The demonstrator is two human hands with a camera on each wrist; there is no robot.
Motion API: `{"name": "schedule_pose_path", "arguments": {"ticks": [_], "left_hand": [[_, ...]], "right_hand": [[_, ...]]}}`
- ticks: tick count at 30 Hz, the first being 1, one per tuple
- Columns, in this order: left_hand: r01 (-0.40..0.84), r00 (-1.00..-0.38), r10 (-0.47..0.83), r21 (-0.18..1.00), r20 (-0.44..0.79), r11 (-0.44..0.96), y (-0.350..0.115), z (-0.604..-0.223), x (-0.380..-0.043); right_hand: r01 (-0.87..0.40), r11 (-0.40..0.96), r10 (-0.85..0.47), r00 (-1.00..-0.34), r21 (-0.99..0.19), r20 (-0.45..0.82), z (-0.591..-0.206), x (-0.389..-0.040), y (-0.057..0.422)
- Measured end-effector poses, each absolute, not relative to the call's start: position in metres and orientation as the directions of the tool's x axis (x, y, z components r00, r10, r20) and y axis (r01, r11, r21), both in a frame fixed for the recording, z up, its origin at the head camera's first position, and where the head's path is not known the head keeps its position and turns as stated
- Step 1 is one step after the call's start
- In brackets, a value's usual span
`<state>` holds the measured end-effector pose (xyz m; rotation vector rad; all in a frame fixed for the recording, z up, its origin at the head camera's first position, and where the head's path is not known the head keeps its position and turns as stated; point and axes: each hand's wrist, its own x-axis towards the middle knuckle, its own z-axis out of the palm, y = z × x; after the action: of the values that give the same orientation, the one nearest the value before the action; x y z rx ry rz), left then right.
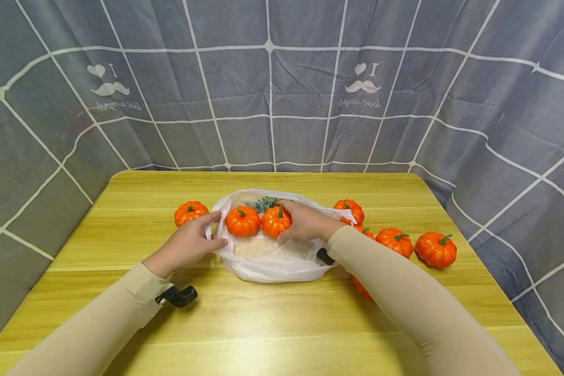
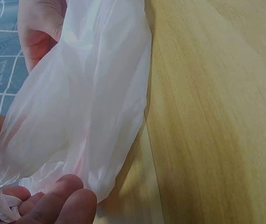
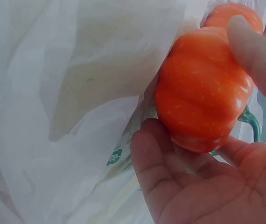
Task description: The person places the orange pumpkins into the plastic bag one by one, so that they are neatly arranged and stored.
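Note:
A white plastic bag (image 1: 272,270) lies mouth-up in the middle of the table, with green leaf print on its inner far side. My left hand (image 1: 188,245) grips the bag's left edge; in the left wrist view a thin strip of plastic (image 2: 6,205) runs between its curled fingers. Inside the bag mouth, my right hand (image 1: 305,219) holds a small orange pumpkin (image 1: 274,223) with a green stem, thumb on one side and fingers on the other. A second pumpkin (image 1: 242,223) sits in the bag just left of it.
One pumpkin (image 1: 189,211) stands left of the bag, behind my left hand. Several more lie to the right, among them a far one (image 1: 349,210) and the rightmost one (image 1: 436,249), some partly hidden by my right sleeve (image 1: 395,277). A grey checked curtain (image 1: 305,83) surrounds the wooden table (image 1: 244,324).

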<state>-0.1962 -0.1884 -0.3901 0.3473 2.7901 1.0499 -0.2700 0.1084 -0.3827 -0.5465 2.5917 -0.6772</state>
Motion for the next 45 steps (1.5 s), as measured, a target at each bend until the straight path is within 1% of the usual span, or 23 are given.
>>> {"name": "schedule_pose_path", "arguments": {"ticks": [15, 22, 27, 33, 38, 41, 45], "left_hand": [[0.155, -0.964, 0.259, 0.664, -0.061, 0.731, -0.190, -0.389, -0.196], [0.155, -0.963, 0.262, 0.665, -0.063, 0.731, -0.189, -0.388, -0.195], [0.153, -0.964, 0.260, 0.664, -0.064, 0.732, -0.189, -0.387, -0.195], [0.153, -0.963, 0.261, 0.664, -0.066, 0.732, -0.190, -0.388, -0.195], [0.159, -0.963, 0.264, 0.664, -0.060, 0.731, -0.189, -0.388, -0.195], [0.161, -0.962, 0.265, 0.664, -0.059, 0.730, -0.189, -0.388, -0.195], [0.164, -0.962, 0.266, 0.665, -0.055, 0.729, -0.189, -0.388, -0.195]], "right_hand": [[-0.318, 0.804, -0.483, -0.841, -0.502, -0.242, -0.384, -0.270, 0.110], [-0.320, 0.808, -0.482, -0.842, -0.494, -0.243, -0.383, -0.269, 0.110], [-0.340, 0.806, -0.492, -0.840, -0.485, -0.228, -0.379, -0.264, 0.112], [-0.326, 0.819, -0.480, -0.841, -0.473, -0.250, -0.364, -0.256, 0.121], [-0.289, 0.808, -0.472, -0.839, -0.513, -0.271, -0.342, -0.246, 0.133], [-0.294, 0.784, -0.479, -0.847, -0.546, -0.231, -0.326, -0.242, 0.143], [-0.294, 0.749, -0.457, -0.878, -0.594, -0.142, -0.305, -0.240, 0.161]]}}
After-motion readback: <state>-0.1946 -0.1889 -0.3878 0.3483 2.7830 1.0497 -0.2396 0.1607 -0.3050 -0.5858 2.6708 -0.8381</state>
